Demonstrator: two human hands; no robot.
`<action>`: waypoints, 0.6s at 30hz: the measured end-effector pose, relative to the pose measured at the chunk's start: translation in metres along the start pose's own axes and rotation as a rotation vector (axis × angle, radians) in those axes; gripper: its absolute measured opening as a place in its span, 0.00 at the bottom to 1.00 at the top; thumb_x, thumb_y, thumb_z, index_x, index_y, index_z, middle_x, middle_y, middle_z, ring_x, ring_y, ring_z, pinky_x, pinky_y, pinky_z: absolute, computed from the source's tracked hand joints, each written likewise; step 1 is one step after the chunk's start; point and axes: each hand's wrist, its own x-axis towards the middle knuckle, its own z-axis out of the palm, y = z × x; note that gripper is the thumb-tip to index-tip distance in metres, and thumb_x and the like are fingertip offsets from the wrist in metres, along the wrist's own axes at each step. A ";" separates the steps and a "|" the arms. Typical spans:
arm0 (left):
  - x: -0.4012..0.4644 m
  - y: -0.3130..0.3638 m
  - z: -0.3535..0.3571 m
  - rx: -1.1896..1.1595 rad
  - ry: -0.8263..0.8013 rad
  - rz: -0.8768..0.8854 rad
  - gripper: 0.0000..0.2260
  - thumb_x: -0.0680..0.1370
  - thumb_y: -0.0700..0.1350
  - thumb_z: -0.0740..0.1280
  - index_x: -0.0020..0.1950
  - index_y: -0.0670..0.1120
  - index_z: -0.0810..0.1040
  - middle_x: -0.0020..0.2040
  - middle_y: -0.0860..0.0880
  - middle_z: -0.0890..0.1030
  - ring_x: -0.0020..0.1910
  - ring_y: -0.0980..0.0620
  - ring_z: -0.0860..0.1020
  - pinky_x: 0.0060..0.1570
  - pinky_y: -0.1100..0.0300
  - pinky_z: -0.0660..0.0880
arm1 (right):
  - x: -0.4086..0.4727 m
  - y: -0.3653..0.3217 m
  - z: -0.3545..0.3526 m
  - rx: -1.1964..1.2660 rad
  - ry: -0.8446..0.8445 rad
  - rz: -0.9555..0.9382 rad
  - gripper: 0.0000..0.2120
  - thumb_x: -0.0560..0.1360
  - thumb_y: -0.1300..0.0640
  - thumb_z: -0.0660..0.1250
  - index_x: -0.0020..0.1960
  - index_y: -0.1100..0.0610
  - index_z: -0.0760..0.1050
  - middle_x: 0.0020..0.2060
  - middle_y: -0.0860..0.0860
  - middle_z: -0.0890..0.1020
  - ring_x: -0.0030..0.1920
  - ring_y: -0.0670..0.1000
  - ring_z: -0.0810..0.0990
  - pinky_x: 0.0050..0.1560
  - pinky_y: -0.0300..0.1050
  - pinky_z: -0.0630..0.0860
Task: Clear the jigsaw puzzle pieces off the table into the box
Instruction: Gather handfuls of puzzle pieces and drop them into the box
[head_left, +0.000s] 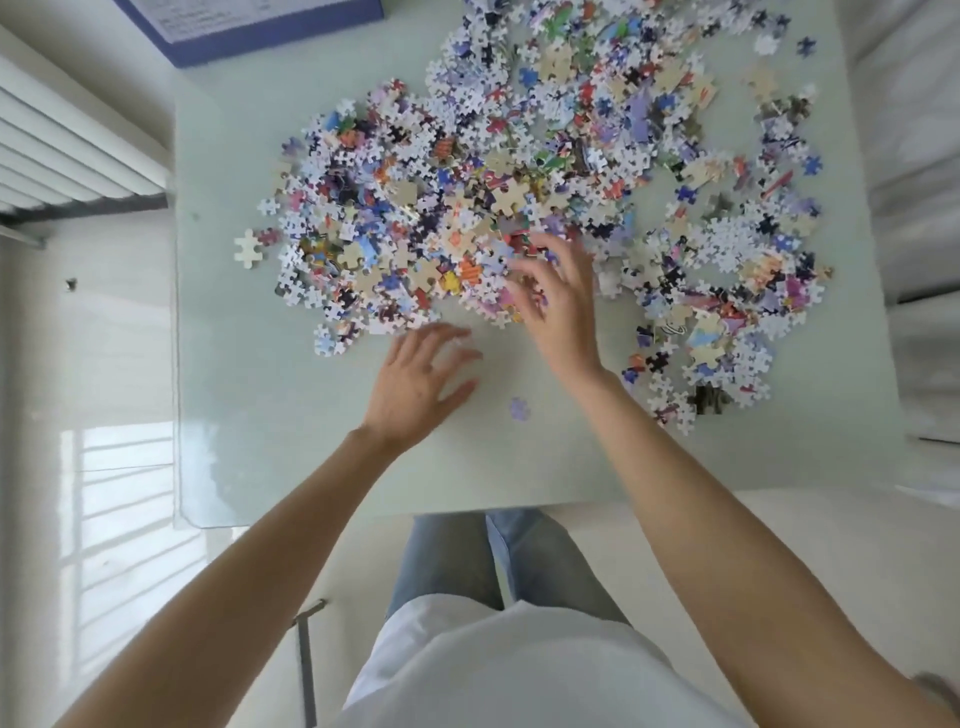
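Left hand (421, 379) flat, spread on table (260, 415); right hand (558, 301) spread over puzzle pieces (467, 171); box (249, 26) print unreadable.

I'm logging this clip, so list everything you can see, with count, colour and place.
puzzle pieces: too many to count, mixed colours, heaped across the table's middle and right
stray piece: one, lilac, alone near the front edge
box: one, blue, far left corner, partly out of view
table: one, pale glass top
left hand: open, over bare table
right hand: fingers spread, at the heap's near edge
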 end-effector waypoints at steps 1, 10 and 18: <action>0.002 0.012 0.006 -0.035 -0.038 0.105 0.11 0.76 0.53 0.66 0.56 0.50 0.78 0.59 0.49 0.78 0.61 0.49 0.70 0.58 0.54 0.67 | -0.015 0.004 -0.016 0.004 0.038 0.016 0.06 0.73 0.60 0.69 0.48 0.60 0.80 0.54 0.56 0.77 0.56 0.58 0.73 0.57 0.32 0.69; 0.019 0.034 0.026 -0.059 -0.114 0.178 0.05 0.75 0.46 0.65 0.46 0.49 0.80 0.48 0.50 0.80 0.48 0.48 0.76 0.45 0.57 0.67 | -0.141 0.074 -0.082 -0.442 0.142 0.406 0.22 0.78 0.47 0.58 0.68 0.56 0.69 0.71 0.62 0.63 0.71 0.63 0.58 0.70 0.59 0.55; 0.021 0.000 0.009 -0.001 0.003 -0.075 0.07 0.76 0.48 0.65 0.45 0.47 0.81 0.46 0.50 0.81 0.48 0.47 0.74 0.46 0.55 0.68 | -0.095 0.028 -0.006 -0.411 0.061 0.442 0.26 0.79 0.46 0.54 0.72 0.58 0.63 0.72 0.65 0.60 0.73 0.67 0.54 0.72 0.61 0.52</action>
